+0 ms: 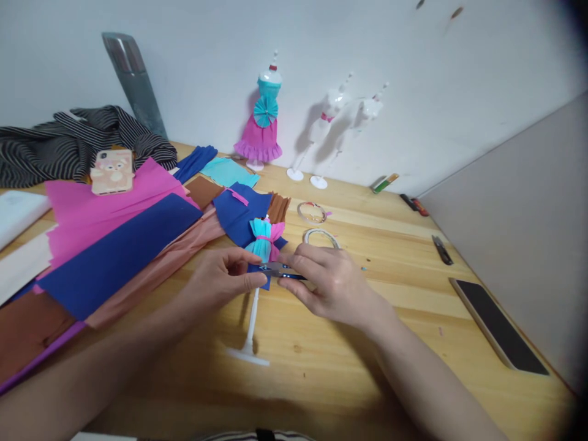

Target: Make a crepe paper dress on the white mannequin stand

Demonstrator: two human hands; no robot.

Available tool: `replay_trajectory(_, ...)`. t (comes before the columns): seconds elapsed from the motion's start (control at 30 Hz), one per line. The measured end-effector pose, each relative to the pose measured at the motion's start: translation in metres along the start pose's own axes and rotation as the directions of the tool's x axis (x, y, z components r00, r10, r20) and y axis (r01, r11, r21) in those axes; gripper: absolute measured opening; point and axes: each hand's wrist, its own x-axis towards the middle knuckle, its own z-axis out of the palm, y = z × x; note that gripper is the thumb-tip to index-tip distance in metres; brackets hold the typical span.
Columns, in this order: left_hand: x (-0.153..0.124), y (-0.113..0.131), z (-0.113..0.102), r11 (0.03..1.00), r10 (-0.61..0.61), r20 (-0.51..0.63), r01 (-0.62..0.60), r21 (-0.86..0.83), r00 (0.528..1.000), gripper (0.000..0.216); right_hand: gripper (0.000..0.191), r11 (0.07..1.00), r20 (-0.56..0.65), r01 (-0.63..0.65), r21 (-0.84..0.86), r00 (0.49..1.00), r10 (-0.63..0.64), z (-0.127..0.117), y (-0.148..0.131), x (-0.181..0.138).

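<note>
Between my hands is a small white dress form (252,318), its stand pointing toward me. It wears a turquoise and pink crepe paper bow top (263,240) and a dark blue paper piece (267,283) below it. My left hand (225,275) pinches the blue paper between thumb and fingers. My right hand (328,278) grips small snips (278,269), whose blades point left and lie against the blue paper by my left fingertips. Fingers and blades partly cover the lower part of the paper.
Crepe paper sheets (124,251) spread over the left side, with a phone (113,173) on them. A dressed form (264,122) and two bare white ones stand along the wall. Tape rings (311,212), black snips (441,250) and a dark-screened phone (498,324) lie on the right.
</note>
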Motion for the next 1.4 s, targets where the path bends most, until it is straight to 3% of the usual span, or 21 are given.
replay_trajectory(0.2, 0.001, -0.008, 0.004, 0.985, 0.112, 0.042, -0.105, -0.138, 0.993, 0.019, 0.030, 0.999, 0.029, 0.047, -0.003, 0.998, -0.047, -0.002, -0.008, 0.004)
replay_trajectory(0.43, 0.000, 0.011, -0.012, 0.992, 0.127, -0.177, -0.122, 0.040, 0.976, 0.027, 0.028, 0.989, 0.097, -0.140, 0.049, 0.986, 0.135, -0.023, 0.013, -0.004)
replay_trajectory(0.57, -0.002, 0.012, -0.013, 0.988, 0.118, -0.154, -0.100, 0.118, 0.981, 0.039, 0.028, 0.993, 0.179, -0.110, 0.037, 0.979, 0.102, -0.010, 0.008, -0.003)
replay_trajectory(0.7, 0.001, 0.003, -0.014, 0.980, 0.158, -0.197, -0.129, 0.152, 0.968, 0.046, 0.026, 0.997, 0.119, -0.065, -0.042, 0.991, 0.070, 0.017, -0.001, 0.000)
replay_trajectory(0.83, 0.005, -0.005, -0.017, 0.973, 0.229, -0.241, -0.218, 0.072, 0.943, 0.038, 0.024, 0.994, 0.063, -0.079, -0.076, 0.994, 0.084, 0.033, -0.005, -0.001)
replay_trajectory(1.1, 0.004, -0.003, -0.015, 0.971, 0.229, -0.246, -0.239, -0.011, 0.942, 0.026, 0.022, 0.986, 0.023, -0.075, -0.148, 0.997, 0.079, 0.043, -0.007, -0.001)
replay_trajectory(1.4, 0.008, -0.007, -0.012, 0.976, 0.210, -0.265, -0.216, 0.007, 0.941, 0.024, 0.024, 0.991, -0.068, -0.006, -0.134, 0.998, -0.003, 0.049, -0.003, -0.003)
